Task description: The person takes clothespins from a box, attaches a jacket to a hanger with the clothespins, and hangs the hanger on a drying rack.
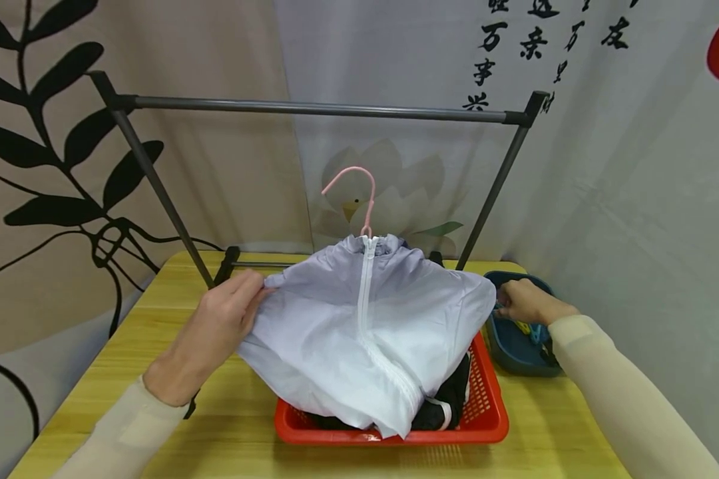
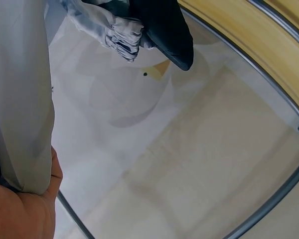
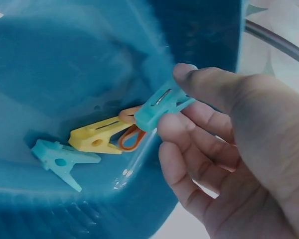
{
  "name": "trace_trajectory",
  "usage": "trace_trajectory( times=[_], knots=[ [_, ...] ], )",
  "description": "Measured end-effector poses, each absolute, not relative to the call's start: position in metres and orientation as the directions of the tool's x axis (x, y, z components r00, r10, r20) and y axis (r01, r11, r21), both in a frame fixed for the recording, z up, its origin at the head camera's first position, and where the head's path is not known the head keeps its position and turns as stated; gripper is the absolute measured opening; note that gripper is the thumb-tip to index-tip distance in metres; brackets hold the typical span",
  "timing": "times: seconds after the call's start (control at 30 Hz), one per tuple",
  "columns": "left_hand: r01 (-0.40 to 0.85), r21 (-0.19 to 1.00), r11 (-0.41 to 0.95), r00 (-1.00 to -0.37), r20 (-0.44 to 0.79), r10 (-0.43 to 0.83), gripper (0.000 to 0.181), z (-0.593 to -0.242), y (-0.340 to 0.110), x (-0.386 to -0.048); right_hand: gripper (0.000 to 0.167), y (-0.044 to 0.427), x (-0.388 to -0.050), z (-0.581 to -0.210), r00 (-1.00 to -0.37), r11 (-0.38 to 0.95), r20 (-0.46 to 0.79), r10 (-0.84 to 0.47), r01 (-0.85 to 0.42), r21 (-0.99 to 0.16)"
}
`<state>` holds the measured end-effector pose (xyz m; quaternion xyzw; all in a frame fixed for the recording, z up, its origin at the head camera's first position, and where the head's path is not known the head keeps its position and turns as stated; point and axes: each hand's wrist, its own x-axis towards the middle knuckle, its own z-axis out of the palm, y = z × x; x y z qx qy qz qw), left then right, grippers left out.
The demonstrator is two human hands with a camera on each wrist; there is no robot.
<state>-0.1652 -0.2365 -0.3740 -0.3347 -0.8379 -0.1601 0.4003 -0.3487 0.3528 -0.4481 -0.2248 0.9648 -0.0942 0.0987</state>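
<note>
A pale lavender-to-white zip jacket is on a pink hanger, whose hook stands free above the collar. My left hand pinches the jacket's left shoulder edge; the left wrist view shows the hand with fabric between thumb and fingers. In the blue basin at right is my right hand. Close up, the right hand pinches a turquoise clothespin. Below it in the basin lie a yellow clothespin, another turquoise clothespin and an orange one, partly hidden.
A red basket stands under the jacket with black clothing in it. Behind, a dark metal rack with a horizontal bar spans the wooden table. A printed curtain hangs at the back.
</note>
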Motion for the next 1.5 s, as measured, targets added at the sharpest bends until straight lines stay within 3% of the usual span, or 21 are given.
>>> trace_trajectory(
  times=[0.1, 0.2, 0.37, 0.5, 0.63, 0.73, 0.97, 1.23, 1.37, 1.5],
  knots=[
    [0.692, 0.004, 0.722, -0.456, 0.778, 0.432, 0.015, -0.375, -0.236, -0.165, 0.021, 0.356, -0.344, -0.446, -0.883, 0.874, -0.108, -0.457, -0.423, -0.238],
    [0.688, 0.010, 0.726, -0.463, 0.777, 0.427, 0.015, -0.376, -0.236, -0.164, 0.023, 0.357, -0.338, -0.443, -0.887, 0.867, -0.067, -0.457, -0.427, -0.259],
    [0.679, 0.010, 0.734, -0.469, 0.776, 0.423, 0.037, -0.377, -0.235, -0.162, 0.028, 0.357, -0.326, -0.437, -0.896, 0.859, 0.036, -0.444, -0.436, -0.269],
    [0.683, -0.007, 0.731, -0.447, 0.787, 0.425, 0.019, -0.378, -0.236, -0.161, 0.031, 0.355, -0.315, -0.428, -0.902, 0.858, 0.120, -0.415, -0.432, -0.280],
    [0.691, -0.011, 0.723, -0.429, 0.798, 0.423, 0.030, -0.380, -0.236, -0.160, 0.032, 0.351, -0.298, -0.416, -0.901, 0.854, 0.207, -0.381, -0.428, -0.295],
    [0.699, -0.008, 0.715, -0.432, 0.792, 0.431, 0.019, -0.380, -0.235, -0.159, 0.029, 0.346, -0.282, -0.406, -0.890, 0.848, 0.288, -0.353, -0.435, -0.305],
    [0.694, -0.001, 0.720, -0.444, 0.786, 0.429, 0.028, -0.380, -0.233, -0.155, 0.027, 0.334, -0.250, -0.383, -0.803, 0.806, 0.502, -0.321, -0.510, -0.300],
    [0.694, -0.005, 0.720, -0.441, 0.787, 0.431, 0.019, -0.378, -0.230, -0.156, 0.033, 0.321, -0.222, -0.358, -0.699, 0.734, 0.672, -0.244, -0.587, -0.343],
    [0.697, -0.009, 0.717, -0.430, 0.794, 0.428, 0.034, -0.377, -0.229, -0.157, 0.036, 0.310, -0.211, -0.347, -0.651, 0.683, 0.724, -0.228, -0.637, -0.357],
    [0.692, -0.012, 0.722, -0.435, 0.792, 0.429, 0.022, -0.375, -0.229, -0.156, 0.038, 0.293, -0.200, -0.337, -0.595, 0.629, 0.771, -0.226, -0.694, -0.351]
  ],
)
